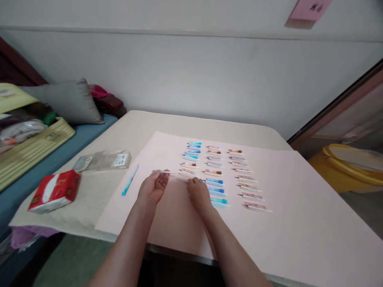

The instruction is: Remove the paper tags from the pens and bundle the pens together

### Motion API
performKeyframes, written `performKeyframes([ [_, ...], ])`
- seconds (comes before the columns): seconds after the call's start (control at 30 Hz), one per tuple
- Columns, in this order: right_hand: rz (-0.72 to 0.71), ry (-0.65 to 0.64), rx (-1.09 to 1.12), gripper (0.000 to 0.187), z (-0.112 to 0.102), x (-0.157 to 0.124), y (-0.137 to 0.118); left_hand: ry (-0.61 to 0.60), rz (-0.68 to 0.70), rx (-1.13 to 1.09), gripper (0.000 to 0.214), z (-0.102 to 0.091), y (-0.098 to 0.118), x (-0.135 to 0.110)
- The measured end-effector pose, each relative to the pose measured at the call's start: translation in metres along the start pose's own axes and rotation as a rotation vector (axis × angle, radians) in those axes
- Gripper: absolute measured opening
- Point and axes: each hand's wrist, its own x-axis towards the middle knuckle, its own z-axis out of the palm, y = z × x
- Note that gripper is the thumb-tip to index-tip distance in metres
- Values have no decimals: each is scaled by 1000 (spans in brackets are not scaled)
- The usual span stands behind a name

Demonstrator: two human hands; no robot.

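Observation:
My left hand (153, 187) is closed on a thin white pen refill (172, 172), held level just above the pink sheet. My right hand (198, 194) is on the sheet with its fingers curled together; what its fingertips hold or press is hidden. Just beyond them lies a pale pen (188, 172) at the near end of the left column. Pens with slim white refills beside them lie in three columns, among them a blue pen (216, 190) and a brown-capped pen (213, 172). One light blue pen (130, 180) lies alone, left of my left hand.
The pink sheet (269, 239) covers much of the table (143, 119). On its left are a clear plastic bag (103, 160) and a red tissue pack (56, 191). A wall stands behind; a yellow bin (347, 171) is at the right.

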Motion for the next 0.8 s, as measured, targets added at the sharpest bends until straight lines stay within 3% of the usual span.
performKeyframes([
  [0.2, 8, -48, 8, 24, 5, 2, -2, 107, 18, -12, 11, -7, 6, 11],
  [0.4, -7, -22, 42, 26, 5, -1, -3, 183, 82, 8, 16, -14, -2, 24],
  [0.8, -89, 92, 86, 19, -8, -4, -6, 153, 157, 80, 16, -14, -3, 27],
])
